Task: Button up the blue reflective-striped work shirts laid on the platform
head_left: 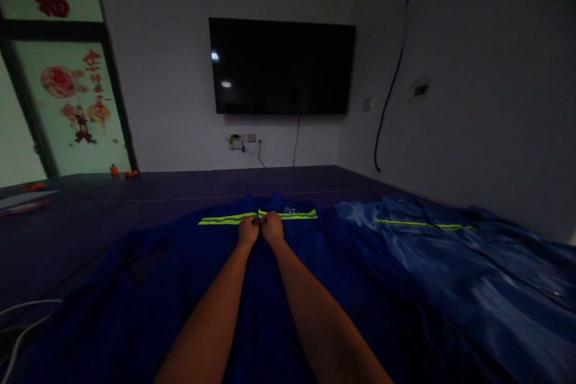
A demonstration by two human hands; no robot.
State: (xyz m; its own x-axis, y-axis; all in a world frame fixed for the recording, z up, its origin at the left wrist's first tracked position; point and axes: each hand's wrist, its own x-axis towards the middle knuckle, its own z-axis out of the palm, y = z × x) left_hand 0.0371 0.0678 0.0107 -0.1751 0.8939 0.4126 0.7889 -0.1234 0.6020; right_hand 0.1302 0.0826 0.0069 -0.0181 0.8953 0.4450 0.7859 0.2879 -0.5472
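A dark blue work jacket (pixel 180 276) with a yellow-green reflective band lies flat in front of me on a dark surface. Both arms reach forward over it. My left hand (pixel 248 230) and my right hand (pixel 272 227) meet at the jacket's front opening, just below the band. Each hand is closed in a pinch on the front edge of the cloth, knuckles up. What sits between the fingertips is too small and dark to make out.
A second blue jacket (pixel 450 252), shinier, lies spread to the right. A black television (pixel 281 66) hangs on the far wall above a socket with cables. White cables (pixel 22 324) lie at the left edge. A door with red paper decorations (pixel 72 96) stands at far left.
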